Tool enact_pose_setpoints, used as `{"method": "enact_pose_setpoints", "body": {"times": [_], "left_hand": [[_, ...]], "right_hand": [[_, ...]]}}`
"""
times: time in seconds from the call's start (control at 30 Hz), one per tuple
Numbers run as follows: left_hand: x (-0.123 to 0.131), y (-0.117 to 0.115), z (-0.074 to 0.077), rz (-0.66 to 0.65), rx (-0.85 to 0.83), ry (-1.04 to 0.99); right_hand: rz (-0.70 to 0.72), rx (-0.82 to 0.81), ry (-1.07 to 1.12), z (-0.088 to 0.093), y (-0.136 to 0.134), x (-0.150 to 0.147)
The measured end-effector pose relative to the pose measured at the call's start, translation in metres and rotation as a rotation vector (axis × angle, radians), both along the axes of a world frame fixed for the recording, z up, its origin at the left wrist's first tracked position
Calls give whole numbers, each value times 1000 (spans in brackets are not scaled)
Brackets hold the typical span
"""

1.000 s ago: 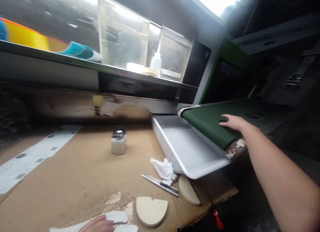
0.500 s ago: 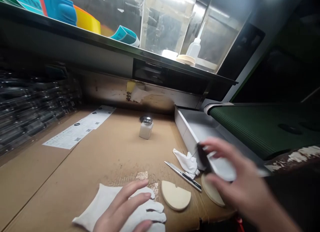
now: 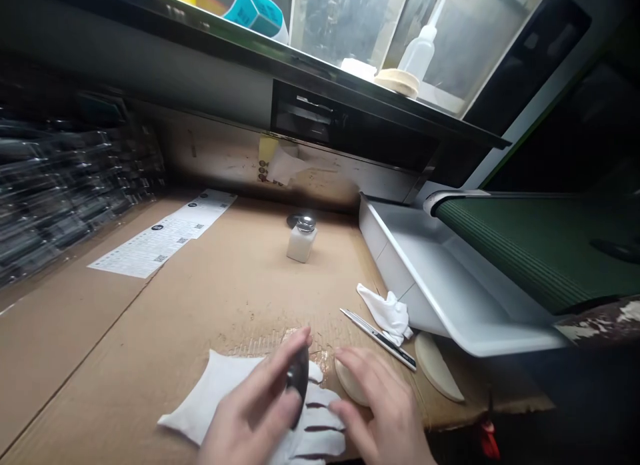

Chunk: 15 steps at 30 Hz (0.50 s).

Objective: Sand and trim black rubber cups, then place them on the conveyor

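Observation:
A dark, thin disc-like piece (image 3: 299,379) is gripped on edge between the thumb and fingers of my left hand (image 3: 253,401); motion smears it, so its exact kind is unclear. To its right, my right hand (image 3: 385,401) has its fingers apart and holds nothing I can see. A white glove (image 3: 200,401) lies flat beneath my hands. Partly covered by my right hand is a cream half-round pad (image 3: 349,383). Just beyond that hand lie a utility knife (image 3: 379,339) and a crumpled white cloth piece (image 3: 387,313).
A white pump-top bottle (image 3: 301,243) stands mid-table. A white tray (image 3: 425,298) sits at the right, beside a green conveyor belt (image 3: 530,245). Another cream pad (image 3: 437,368) lies near the table edge. Printed paper strips (image 3: 160,238) and stacked clear plastic parts (image 3: 65,191) are at left.
The dark piece has gone from my right hand to my left. My right hand has come left from beside the tray and let go. The view has shifted slightly.

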<state>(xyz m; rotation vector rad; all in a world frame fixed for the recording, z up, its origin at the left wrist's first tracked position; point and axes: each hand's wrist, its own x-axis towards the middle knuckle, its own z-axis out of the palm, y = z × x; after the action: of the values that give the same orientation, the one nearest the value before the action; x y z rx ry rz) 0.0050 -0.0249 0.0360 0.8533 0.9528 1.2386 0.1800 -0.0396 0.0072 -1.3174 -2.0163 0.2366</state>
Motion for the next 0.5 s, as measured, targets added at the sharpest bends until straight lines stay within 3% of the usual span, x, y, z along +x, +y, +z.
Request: {"method": "enact_pose_setpoints", "body": {"times": [0.07,0.17,0.33,0.4,0.5], "left_hand": [[-4,13,-3,-42,-247,-301],[-7,26,-13,-47,-412,-544],[-5,30,-25,-31,-451,-618],[-4,30,-28,-60,-471,-680],[-4,30,-31,-84,-450,-745]], "right_hand": [[-137,60,-288,-8,3,14],[-122,12,-443,-17,4,30],[-146,39,-274,-6,10,40],[-161,105,-181,1,15,28],[-57,239,-131,3,18,-5]]}}
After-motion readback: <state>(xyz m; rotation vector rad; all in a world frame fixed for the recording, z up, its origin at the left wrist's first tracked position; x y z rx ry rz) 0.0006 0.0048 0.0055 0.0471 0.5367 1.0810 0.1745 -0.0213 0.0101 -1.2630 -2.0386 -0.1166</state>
